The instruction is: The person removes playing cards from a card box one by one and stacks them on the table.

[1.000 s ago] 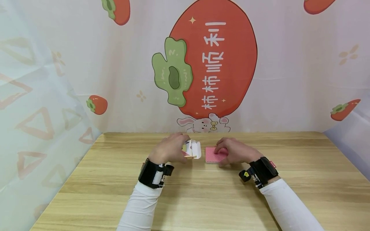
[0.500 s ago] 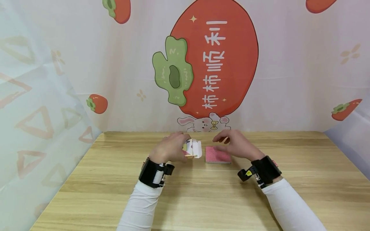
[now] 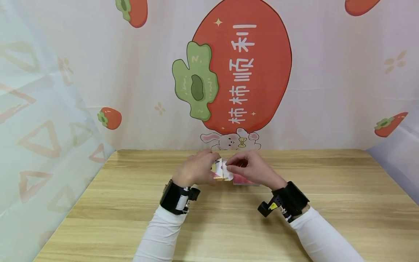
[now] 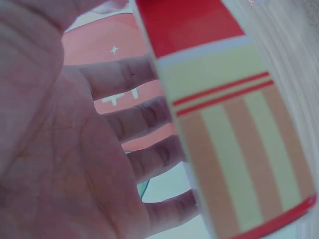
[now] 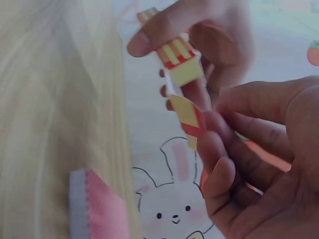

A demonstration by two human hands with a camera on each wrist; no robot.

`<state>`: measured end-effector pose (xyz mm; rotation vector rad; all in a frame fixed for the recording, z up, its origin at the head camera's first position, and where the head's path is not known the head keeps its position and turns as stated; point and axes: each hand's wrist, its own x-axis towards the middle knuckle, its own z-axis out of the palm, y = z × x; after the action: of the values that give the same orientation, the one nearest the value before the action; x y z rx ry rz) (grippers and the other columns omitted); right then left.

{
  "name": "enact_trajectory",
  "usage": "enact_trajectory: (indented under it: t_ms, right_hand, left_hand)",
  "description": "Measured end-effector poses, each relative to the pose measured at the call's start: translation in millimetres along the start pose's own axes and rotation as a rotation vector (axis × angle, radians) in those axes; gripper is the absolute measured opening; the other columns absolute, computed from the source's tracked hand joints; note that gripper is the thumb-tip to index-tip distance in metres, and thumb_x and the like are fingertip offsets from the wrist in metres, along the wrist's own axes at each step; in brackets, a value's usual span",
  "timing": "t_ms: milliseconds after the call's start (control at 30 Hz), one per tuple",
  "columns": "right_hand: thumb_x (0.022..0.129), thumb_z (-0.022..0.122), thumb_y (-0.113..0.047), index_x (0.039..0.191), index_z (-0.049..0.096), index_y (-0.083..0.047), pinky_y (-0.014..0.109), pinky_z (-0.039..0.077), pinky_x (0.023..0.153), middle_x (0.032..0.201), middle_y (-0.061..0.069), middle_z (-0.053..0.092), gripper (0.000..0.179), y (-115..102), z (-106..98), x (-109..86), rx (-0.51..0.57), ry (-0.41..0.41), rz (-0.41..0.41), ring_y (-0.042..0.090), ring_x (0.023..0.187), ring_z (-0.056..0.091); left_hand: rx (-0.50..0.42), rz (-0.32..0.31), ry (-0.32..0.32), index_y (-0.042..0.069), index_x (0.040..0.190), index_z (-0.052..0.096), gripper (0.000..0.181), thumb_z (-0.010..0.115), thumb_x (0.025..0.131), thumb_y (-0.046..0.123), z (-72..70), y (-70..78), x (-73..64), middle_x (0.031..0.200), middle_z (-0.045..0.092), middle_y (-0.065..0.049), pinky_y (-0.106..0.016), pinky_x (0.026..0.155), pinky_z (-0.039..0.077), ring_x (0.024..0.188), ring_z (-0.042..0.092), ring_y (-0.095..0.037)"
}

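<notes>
My left hand [image 3: 196,169] grips a small card box [image 3: 218,168] by its sides, its open end toward the right. Red, cream and striped print covers the narrow side of the box [image 4: 229,119] in the left wrist view. A lid flap [image 5: 187,117] sticks out from the open end, and my right hand [image 3: 255,169] pinches that flap between thumb and fingertips. On the table just below the right hand lies a deck of playing cards [image 3: 243,181], red patterned backs up, partly hidden by that hand.
The wooden table [image 3: 209,225] runs back to a cloth backdrop [image 3: 150,72] printed with persimmons and a rabbit. Both wrists carry black camera straps, the right one [image 3: 291,200] jutting out below its hand.
My right hand has lifted off the deck and moved left to the box's flap. The left hand has shifted slightly right with the box; the deck stays in place.
</notes>
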<state>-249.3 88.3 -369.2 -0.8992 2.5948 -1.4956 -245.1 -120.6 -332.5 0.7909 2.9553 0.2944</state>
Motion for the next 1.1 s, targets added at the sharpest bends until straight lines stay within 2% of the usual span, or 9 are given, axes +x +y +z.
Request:
enact_trajectory:
  t_ms: [233,467,900,1100]
  right_hand:
    - [0.082,0.066,-0.032,0.086,0.069,-0.021,0.031,0.044,0.06,0.081,-0.002,0.063,0.012,3.1,6.9,0.3,-0.012,-0.008,0.094,0.019,0.07,0.054]
    - [0.082,0.067,-0.031,0.084,0.069,-0.016,0.031,0.044,0.062,0.081,0.001,0.062,0.015,5.7,9.3,0.9,0.014,-0.003,0.137,0.02,0.071,0.054]
    - [0.079,0.07,-0.029,0.077,0.066,-0.016,0.031,0.044,0.062,0.075,0.0,0.06,0.014,4.1,17.0,0.2,-0.033,0.062,0.189,0.02,0.07,0.052]
    - [0.078,0.07,-0.028,0.075,0.065,-0.016,0.03,0.042,0.06,0.072,-0.001,0.059,0.013,6.7,19.3,0.7,-0.064,0.082,0.182,0.018,0.068,0.051]
  left_hand:
    - [0.011,0.019,0.009,0.019,0.117,0.056,0.067,0.08,0.055,0.029,1.7,5.3,1.3,0.102,0.052,0.005,-0.039,0.077,0.04,0.093,0.046,-0.012]
    - [0.021,0.018,-0.01,0.021,0.118,0.056,0.068,0.082,0.056,0.032,1.3,9.3,1.8,0.106,0.051,0.005,-0.045,0.083,0.039,0.099,0.046,-0.013]
    - [0.017,0.029,0.006,0.021,0.117,0.056,0.068,0.082,0.055,0.031,2.3,10.4,0.8,0.102,0.049,0.006,-0.042,0.077,0.04,0.097,0.045,-0.015]
    - [0.001,0.047,0.008,0.02,0.115,0.056,0.067,0.082,0.054,0.03,2.3,9.7,0.9,0.099,0.048,0.006,-0.038,0.072,0.041,0.093,0.045,-0.014]
